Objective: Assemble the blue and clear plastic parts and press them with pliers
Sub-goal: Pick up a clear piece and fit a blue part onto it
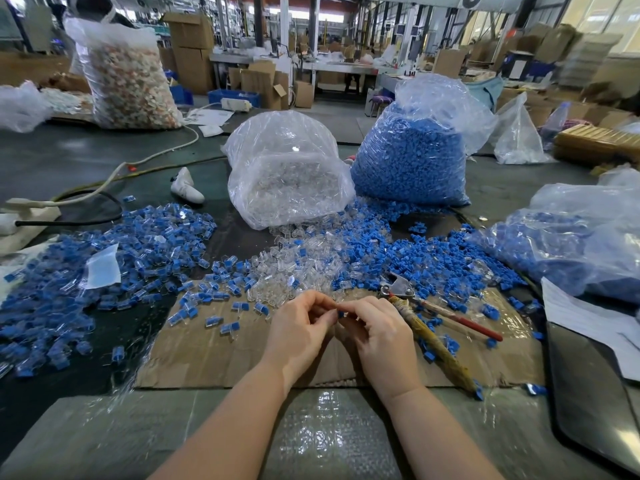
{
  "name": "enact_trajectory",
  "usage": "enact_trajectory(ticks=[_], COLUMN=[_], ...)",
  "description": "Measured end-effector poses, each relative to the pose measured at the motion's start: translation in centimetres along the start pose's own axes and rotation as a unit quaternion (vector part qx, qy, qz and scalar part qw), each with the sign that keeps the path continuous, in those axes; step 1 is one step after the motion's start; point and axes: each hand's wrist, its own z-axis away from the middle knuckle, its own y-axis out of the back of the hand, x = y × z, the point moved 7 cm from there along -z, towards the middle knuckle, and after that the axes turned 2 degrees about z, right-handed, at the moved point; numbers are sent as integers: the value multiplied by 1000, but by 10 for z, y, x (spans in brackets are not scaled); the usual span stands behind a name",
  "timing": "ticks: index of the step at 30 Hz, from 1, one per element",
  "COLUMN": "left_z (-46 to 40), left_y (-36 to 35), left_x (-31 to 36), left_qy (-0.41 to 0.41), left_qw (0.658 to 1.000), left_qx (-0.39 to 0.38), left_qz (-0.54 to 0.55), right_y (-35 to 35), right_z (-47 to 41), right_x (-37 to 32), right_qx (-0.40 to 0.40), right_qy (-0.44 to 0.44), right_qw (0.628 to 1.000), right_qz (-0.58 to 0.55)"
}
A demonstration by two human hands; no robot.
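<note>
My left hand [300,327] and my right hand [375,329] meet fingertip to fingertip above a cardboard sheet [221,355]. Between them they pinch a small blue part [340,313]; any clear part there is hidden by the fingers. Pliers [426,317] with red and tape-wrapped handles lie just right of my right hand. A heap of loose clear parts [294,268] sits ahead of my hands, with loose blue parts [415,258] to its right. Assembled blue-and-clear pieces [104,271] spread across the left of the table.
A clear bag of clear parts [287,174] and a bag of blue parts [412,161] stand behind the heaps. Another bag with blue parts [575,244] lies at the right. A dark tray [595,403], white paper [595,323], cables and a white glue gun [187,187] are around.
</note>
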Motion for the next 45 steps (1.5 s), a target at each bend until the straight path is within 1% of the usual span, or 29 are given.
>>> enact_trajectory(ticks=[9, 20, 34, 38, 45], left_z=[0, 0, 1, 1, 2], left_y=[0, 0, 1, 1, 1], left_x=[0, -1, 0, 1, 0], left_qy=[9, 16, 22, 18, 28], left_qw=[1000, 999, 997, 998, 996], left_qx=[-4, -12, -27, -32, -33], left_qz=[16, 41, 63, 49, 78], right_y=[0, 0, 1, 3, 4], right_z=[0, 0, -2, -2, -2], right_x=[1, 0, -3, -3, -2], right_qx=[15, -1, -4, 6, 10], right_qy=[10, 8, 21, 23, 18], right_qw=[1000, 1000, 998, 998, 998], right_qz=[-8, -20, -51, -57, -59])
